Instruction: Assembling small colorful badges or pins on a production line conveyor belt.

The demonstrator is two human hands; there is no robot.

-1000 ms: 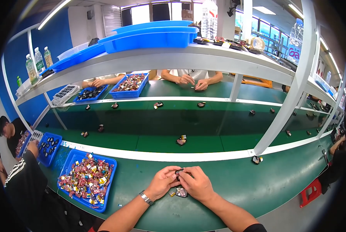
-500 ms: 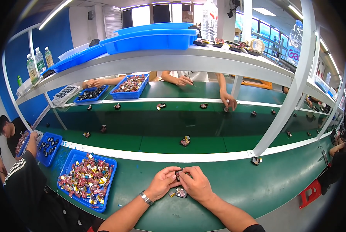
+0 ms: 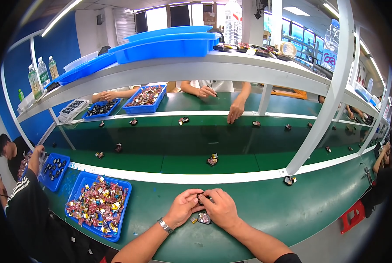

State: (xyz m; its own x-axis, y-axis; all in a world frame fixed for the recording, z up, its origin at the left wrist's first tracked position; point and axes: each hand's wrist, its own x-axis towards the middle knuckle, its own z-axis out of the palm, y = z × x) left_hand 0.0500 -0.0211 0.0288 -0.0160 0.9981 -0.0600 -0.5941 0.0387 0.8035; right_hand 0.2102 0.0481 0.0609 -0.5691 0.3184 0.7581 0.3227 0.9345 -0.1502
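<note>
Near the blue tray: the blue tray [image 3: 75, 199] full of small bright parts sits on the green worktop [image 3: 266, 210], and I use it as my mark for every place below.

Small dark part: it is pinched between both hands, a little way to the right of the blue tray, close to the near edge of the worktop. Only a bit of it [image 3: 203, 197] shows between the fingertips.

Left hand: the left hand [image 3: 183, 208] is curled almost shut, its fingertips pressing on the small dark part. A silver watch [image 3: 164, 225] is on that wrist.

Right hand: the right hand [image 3: 222, 209] is also curled tight and grips the same part from the other side. The two hands touch each other.

Second piece: another little dark piece [image 3: 203, 218] lies on the worktop just under the hands, right of the blue tray. No hand holds it.

How to do it well: I think the hands should stay low over the worktop, so the part cannot fall far. Press gently with the fingertips and keep both sides lined up. It looks tiny, so a hard squeeze could make it slip out or bend.

What I cannot tell: the fingers hide most of the part, so I cannot see its shape.

Moving belt: farther back than the blue tray, a green belt [image 3: 161, 151] carries more small parts, one [image 3: 212, 160] straight beyond the hands.

Other people: across the belt, far behind the blue tray, another person's hand [image 3: 235, 115] rests at the edge.
</note>
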